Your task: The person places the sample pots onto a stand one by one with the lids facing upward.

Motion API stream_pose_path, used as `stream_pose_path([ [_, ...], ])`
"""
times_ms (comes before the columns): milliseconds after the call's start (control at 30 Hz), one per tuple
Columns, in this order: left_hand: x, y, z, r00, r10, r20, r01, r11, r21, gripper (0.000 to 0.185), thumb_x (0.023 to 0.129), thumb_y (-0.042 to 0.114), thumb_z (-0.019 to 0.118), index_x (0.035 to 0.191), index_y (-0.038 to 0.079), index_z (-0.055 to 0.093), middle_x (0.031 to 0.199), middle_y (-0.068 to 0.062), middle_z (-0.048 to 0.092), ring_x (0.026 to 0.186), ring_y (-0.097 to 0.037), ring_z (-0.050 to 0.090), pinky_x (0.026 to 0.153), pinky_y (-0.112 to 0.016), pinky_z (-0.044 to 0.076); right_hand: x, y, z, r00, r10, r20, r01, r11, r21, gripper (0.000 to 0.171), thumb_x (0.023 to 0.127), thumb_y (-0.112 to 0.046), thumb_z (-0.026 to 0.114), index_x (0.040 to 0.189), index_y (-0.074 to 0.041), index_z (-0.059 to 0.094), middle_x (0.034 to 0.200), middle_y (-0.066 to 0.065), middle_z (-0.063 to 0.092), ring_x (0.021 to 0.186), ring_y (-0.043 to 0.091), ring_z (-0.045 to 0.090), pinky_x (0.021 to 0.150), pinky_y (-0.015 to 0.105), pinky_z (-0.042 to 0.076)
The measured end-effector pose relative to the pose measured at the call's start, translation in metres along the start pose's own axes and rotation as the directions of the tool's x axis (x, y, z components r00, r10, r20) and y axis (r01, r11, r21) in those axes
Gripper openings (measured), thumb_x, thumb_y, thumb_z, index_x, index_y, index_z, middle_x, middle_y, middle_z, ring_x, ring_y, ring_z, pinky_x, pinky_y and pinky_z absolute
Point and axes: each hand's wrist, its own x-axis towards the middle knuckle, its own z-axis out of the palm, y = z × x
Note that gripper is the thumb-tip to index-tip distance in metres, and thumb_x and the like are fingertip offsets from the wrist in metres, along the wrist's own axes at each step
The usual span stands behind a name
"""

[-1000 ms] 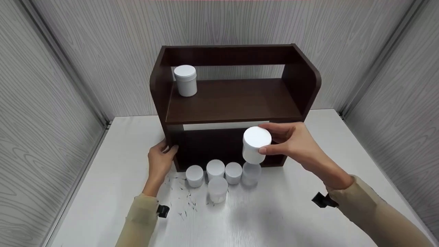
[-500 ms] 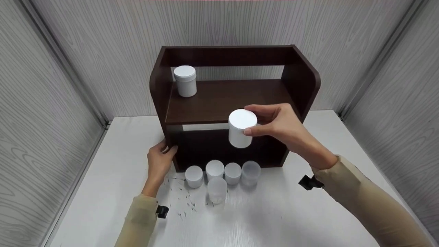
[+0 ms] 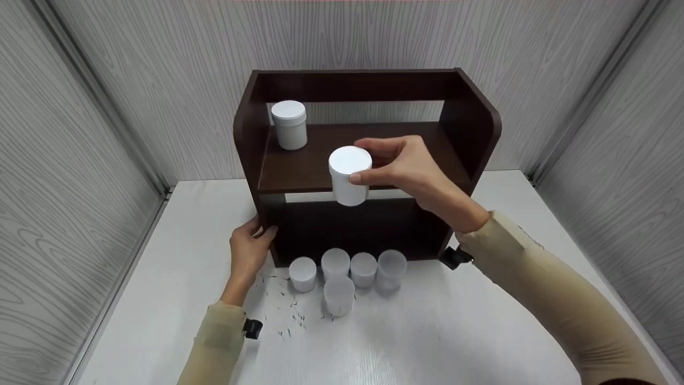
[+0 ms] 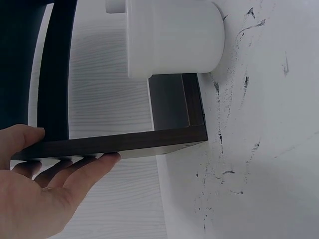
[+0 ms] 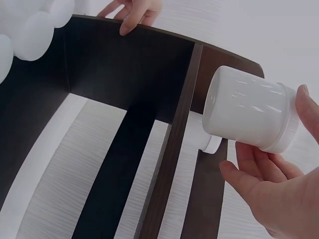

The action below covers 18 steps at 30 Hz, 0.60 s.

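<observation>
A dark brown two-level shelf stands on the white table. My right hand grips a white lidded jar by its lid and holds it in the air at the front edge of the upper board; the same jar shows in the right wrist view. Another white jar stands at the upper board's back left. My left hand holds the shelf's left side panel, thumb on one face and fingers on the other.
Several white and frosted jars stand grouped on the table in front of the shelf; one of them shows in the left wrist view. Small dark specks lie near them. Grey panelled walls enclose the table.
My right hand has lifted the white jar up and to the left, from in front of the lower opening to the upper board's front edge. The left hand has stayed on the side panel.
</observation>
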Motion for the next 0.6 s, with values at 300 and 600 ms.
stream_pose_path([
  [300, -0.001, -0.001, 0.001, 1.000, 0.008, -0.003, -0.008, 1.000, -0.027, 0.056, 0.102, 0.013, 0.068, 0.150, -0.009, 0.049, 0.148, -0.031, 0.054, 0.128, -0.043, 0.062, 0.092, -0.031, 0.060, 0.032, -0.002, 0.015, 1.000, -0.004, -0.013, 0.003, 1.000, -0.024, 0.066, 0.074, -0.008, 0.096, 0.134, 0.002, 0.070, 0.121, 0.013, 0.076, 0.115, 0.023, 0.071, 0.097, 0.034, 0.059],
  [600, -0.001, -0.002, 0.001, 1.000, 0.005, 0.008, -0.005, 1.000, -0.011, 0.057, 0.103, 0.014, 0.067, 0.150, -0.011, 0.048, 0.149, -0.031, 0.052, 0.129, -0.043, 0.060, 0.095, -0.037, 0.059, 0.061, -0.002, 0.035, 0.999, -0.035, -0.007, 0.036, 0.999, 0.016, 0.057, 0.076, -0.005, 0.096, 0.128, 0.003, 0.073, 0.116, 0.011, 0.077, 0.110, 0.022, 0.072, 0.095, 0.033, 0.059],
])
